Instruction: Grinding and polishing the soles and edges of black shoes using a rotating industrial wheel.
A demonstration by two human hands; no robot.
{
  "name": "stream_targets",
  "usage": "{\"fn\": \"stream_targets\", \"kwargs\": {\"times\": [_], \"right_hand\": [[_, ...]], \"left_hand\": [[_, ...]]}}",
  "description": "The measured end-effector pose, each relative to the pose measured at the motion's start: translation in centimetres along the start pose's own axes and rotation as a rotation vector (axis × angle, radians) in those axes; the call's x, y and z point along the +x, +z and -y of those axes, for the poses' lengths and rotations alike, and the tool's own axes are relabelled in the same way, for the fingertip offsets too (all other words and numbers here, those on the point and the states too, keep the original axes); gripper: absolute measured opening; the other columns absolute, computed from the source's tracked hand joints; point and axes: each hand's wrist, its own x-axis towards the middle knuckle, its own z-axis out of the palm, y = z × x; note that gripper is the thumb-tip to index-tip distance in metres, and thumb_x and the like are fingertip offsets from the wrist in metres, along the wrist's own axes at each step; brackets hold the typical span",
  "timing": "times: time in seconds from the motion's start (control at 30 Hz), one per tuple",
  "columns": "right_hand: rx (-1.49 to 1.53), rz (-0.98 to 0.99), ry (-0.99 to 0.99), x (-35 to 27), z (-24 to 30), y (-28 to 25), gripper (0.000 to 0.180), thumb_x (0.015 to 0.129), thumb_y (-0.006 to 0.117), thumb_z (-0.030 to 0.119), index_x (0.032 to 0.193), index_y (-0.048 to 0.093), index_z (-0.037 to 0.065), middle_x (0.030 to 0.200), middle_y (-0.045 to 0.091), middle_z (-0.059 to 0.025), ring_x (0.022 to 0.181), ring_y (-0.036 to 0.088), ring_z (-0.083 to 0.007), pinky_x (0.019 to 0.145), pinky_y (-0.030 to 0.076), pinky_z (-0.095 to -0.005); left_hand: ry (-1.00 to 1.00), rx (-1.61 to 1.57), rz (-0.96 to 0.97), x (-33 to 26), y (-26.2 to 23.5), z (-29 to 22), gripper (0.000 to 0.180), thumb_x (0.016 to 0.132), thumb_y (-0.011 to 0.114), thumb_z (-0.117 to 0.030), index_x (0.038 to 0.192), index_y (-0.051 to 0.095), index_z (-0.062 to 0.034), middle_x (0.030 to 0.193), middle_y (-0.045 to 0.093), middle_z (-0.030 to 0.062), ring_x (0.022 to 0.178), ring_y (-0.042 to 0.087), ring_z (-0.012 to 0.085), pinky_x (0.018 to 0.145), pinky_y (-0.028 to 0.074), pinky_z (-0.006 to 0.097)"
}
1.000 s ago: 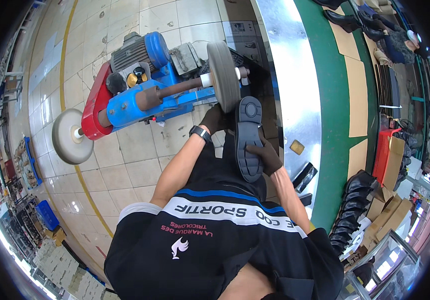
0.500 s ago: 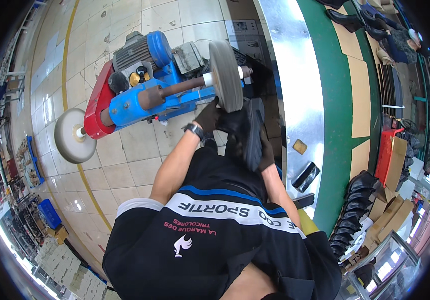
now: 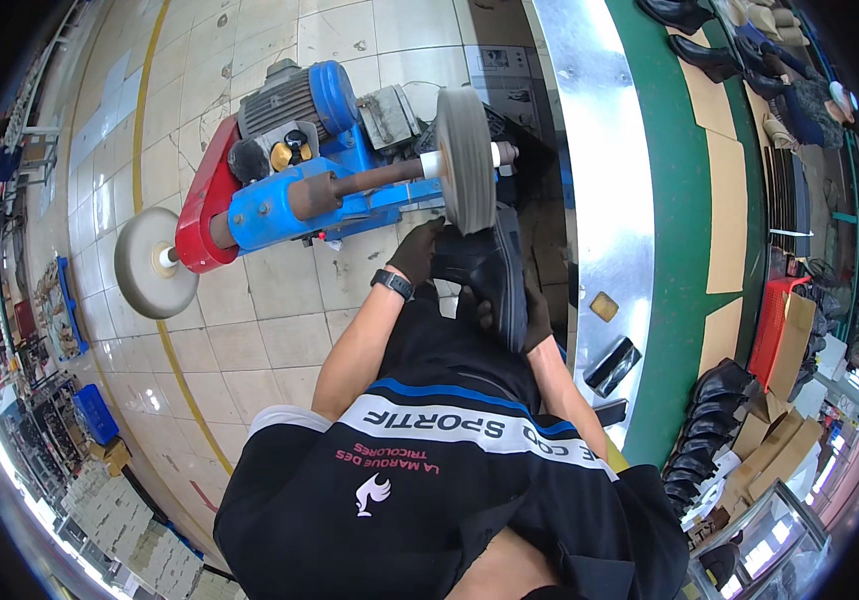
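Pale tiled floor (image 3: 235,365) below a black, thick-soled shoe (image 3: 496,272).

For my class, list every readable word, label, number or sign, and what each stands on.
Shirt, white band: large dark lettering, upside down, legible; not copied here.
Shirt, below the band: smaller pink lettering, also not copied.
Shirt, below that: white emblem, wordless.
Watch: nothing readable.
Grey printed panel: too small.

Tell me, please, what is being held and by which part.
A black shoe: right hand around its near end, left hand on its upper.
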Motion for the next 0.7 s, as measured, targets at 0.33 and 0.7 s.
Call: {"fn": "stream_targets", "kwargs": {"times": [0.33,0.7], "right_hand": [[0.192,0.047,0.034,4.5,1.2,-1.4,0.067,0.082,0.055,0.045,0.132,0.030,0.008,0.121,0.035,-0.0290,0.090,0.051,-0.0278,0.074,0.048,-0.0356],[0.528,-0.315,-0.117,12.0,2.9,-4.7,0.032,0.081,0.050,0.030,0.095,0.052,0.002,0.092,0.051,-0.0149,0.085,0.051,-0.0275,0.073,0.046,-0.0393]], "left_hand": [[0.270,1.438,-0.040,-1.0,-1.9,-2.3,0.035,0.077,0.050,0.007,0.112,0.051,0.0014,0.104,0.060,0.0074,0.094,0.057,0.0116,0.083,0.047,0.024],[-0.059,2.300,-0.021,1.8,-5.7,-4.9,0.031,0.061,0.067,-0.019,0.091,0.065,-0.0090,0.086,0.065,0.0149,0.084,0.062,0.0302,0.074,0.048,0.036]]}}
